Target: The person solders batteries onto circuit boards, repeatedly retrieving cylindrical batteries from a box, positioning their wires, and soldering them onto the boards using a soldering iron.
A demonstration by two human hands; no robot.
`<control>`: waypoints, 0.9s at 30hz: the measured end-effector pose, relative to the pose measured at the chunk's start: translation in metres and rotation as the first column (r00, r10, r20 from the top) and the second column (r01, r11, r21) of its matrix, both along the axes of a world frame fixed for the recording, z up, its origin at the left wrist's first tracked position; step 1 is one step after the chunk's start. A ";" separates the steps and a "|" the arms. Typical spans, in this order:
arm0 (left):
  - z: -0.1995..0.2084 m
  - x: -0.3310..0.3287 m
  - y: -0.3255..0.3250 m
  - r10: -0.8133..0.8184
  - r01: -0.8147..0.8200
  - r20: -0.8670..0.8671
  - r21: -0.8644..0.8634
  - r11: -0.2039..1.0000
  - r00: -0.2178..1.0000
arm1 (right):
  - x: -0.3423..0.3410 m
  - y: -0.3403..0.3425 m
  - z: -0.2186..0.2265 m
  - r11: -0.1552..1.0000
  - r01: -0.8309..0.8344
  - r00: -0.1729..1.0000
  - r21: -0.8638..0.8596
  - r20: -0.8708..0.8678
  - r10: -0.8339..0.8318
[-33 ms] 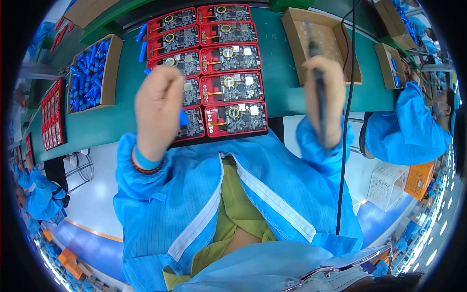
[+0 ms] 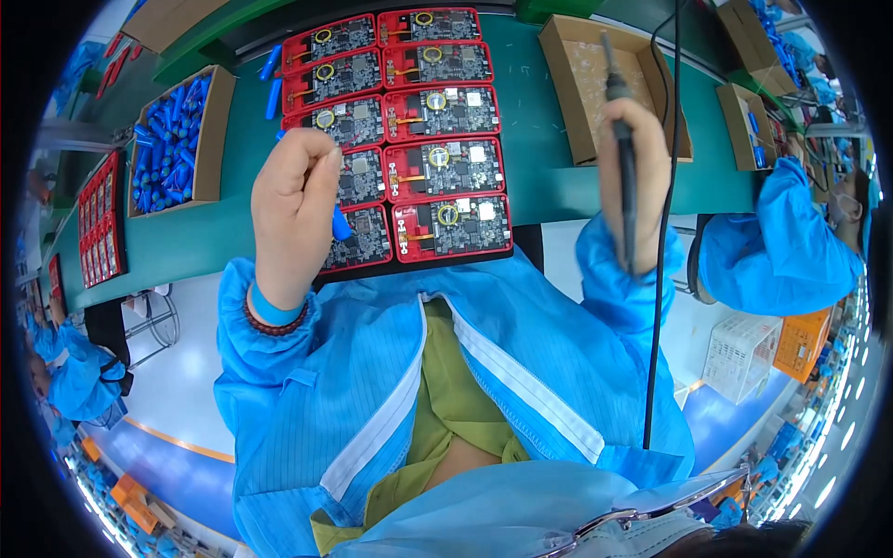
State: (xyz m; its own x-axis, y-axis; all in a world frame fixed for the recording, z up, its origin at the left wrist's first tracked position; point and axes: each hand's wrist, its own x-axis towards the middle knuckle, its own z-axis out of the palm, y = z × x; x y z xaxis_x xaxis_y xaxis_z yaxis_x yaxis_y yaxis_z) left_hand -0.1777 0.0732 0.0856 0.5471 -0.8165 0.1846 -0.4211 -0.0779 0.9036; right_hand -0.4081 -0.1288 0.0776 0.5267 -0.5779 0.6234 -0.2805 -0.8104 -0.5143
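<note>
1 blue cyl. (image 2: 341, 224) in L hand (image 2: 293, 200), fingers curled round it, R hand (image 2: 646, 163), fingers clamped on blk-handled tool (image 2: 626, 167)

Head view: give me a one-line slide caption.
Left hand with a blue cylinder beside it, near red cases of circuit boards; right hand gripping a dark pen-shaped tool.

Elec. assy shop w/ PCBs (image 2: 465, 112)

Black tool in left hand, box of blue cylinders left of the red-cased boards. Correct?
Wrong hand: the head view shows the black tool in the right hand. The box of blue cylinders is indeed left of the red-cased boards.
</note>
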 end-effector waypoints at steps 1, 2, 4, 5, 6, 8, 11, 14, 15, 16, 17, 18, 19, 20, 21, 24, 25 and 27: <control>-0.003 -0.001 0.007 -0.001 0.001 -0.015 0.008 1.000 1.000 | -0.006 -0.017 -0.008 1.000 0.027 0.999 -0.006 -0.023 -0.027; -0.006 -0.005 0.010 0.013 -0.013 -0.016 0.008 1.000 1.000 | -0.006 -0.024 -0.004 0.999 0.035 0.997 -0.013 -0.069 -0.035; -0.015 -0.013 0.011 -0.052 0.052 -0.014 0.011 0.999 0.999 | -0.012 -0.045 -0.009 0.995 0.068 0.993 -0.069 -0.092 -0.074; -0.017 -0.015 0.011 -0.058 0.058 -0.018 0.009 0.998 0.998 | -0.013 -0.048 -0.008 0.989 0.121 0.988 -0.079 -0.088 -0.128; -0.020 -0.016 0.012 -0.081 0.084 -0.098 0.025 0.996 0.992 | -0.015 -0.051 -0.009 0.990 0.137 0.989 -0.042 -0.046 -0.139; -0.022 -0.023 0.017 -0.071 0.090 -0.212 0.083 0.992 0.975 | -0.014 -0.052 -0.010 0.992 0.120 0.992 0.024 0.028 -0.121; -0.027 -0.030 0.019 -0.087 0.102 -0.130 0.116 0.988 0.988 | -0.013 -0.048 -0.010 0.991 0.130 0.990 0.026 0.056 -0.131; -0.033 -0.035 0.017 -0.104 0.111 -0.051 0.148 0.983 0.993 | -0.014 -0.030 -0.004 0.979 0.137 0.983 0.150 0.099 -0.153; -0.036 -0.036 0.016 -0.134 0.129 0.031 0.117 0.985 0.991 | -0.015 -0.024 -0.004 0.969 0.113 0.980 0.221 0.136 -0.145; -0.037 -0.037 0.013 -0.127 0.119 0.062 0.112 0.986 0.990 | -0.011 -0.013 0.001 0.972 0.055 0.972 0.229 0.211 -0.105; -0.039 -0.037 0.012 -0.121 0.113 0.058 0.127 0.986 0.991 | -0.015 -0.008 0.001 0.958 -0.022 0.968 0.287 0.245 -0.051; -0.041 -0.037 0.012 -0.144 0.125 0.145 0.130 0.983 0.979 | -0.016 -0.001 0.000 0.934 -0.126 0.958 0.335 0.286 0.027; -0.044 -0.037 0.010 -0.174 0.146 0.228 0.132 0.980 0.958 | -0.020 0.006 0.002 0.900 -0.221 0.940 0.375 0.328 0.094; -0.049 -0.038 0.007 -0.161 0.135 0.248 0.118 0.984 0.955 | -0.022 0.019 0.004 0.867 -0.274 0.932 0.417 0.336 0.133; -0.051 -0.038 0.005 -0.161 0.134 0.243 0.125 0.983 0.956 | -0.023 0.032 0.006 0.829 -0.323 0.923 0.456 0.345 0.170; -0.057 -0.039 0.006 -0.130 0.085 0.376 0.133 0.987 0.918 | -0.020 0.045 -0.001 0.680 -0.521 0.853 0.516 0.282 0.440; -0.058 -0.038 0.005 -0.135 0.087 0.399 0.137 0.987 0.907 | -0.017 0.047 -0.003 0.640 -0.568 0.816 0.517 0.256 0.518; -0.059 -0.038 0.003 -0.143 0.090 0.420 0.143 0.986 0.896 | -0.009 0.052 -0.004 0.602 -0.580 0.784 0.549 0.176 0.595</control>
State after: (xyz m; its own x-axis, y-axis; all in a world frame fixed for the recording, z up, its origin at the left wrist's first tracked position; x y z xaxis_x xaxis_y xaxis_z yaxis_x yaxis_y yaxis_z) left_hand -0.2153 0.0764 0.0269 0.3361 -0.8998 0.2782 -0.7773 -0.0982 0.6214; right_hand -0.4168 -0.0768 0.0735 0.8856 -0.3668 0.2849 0.1364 -0.3809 -0.9145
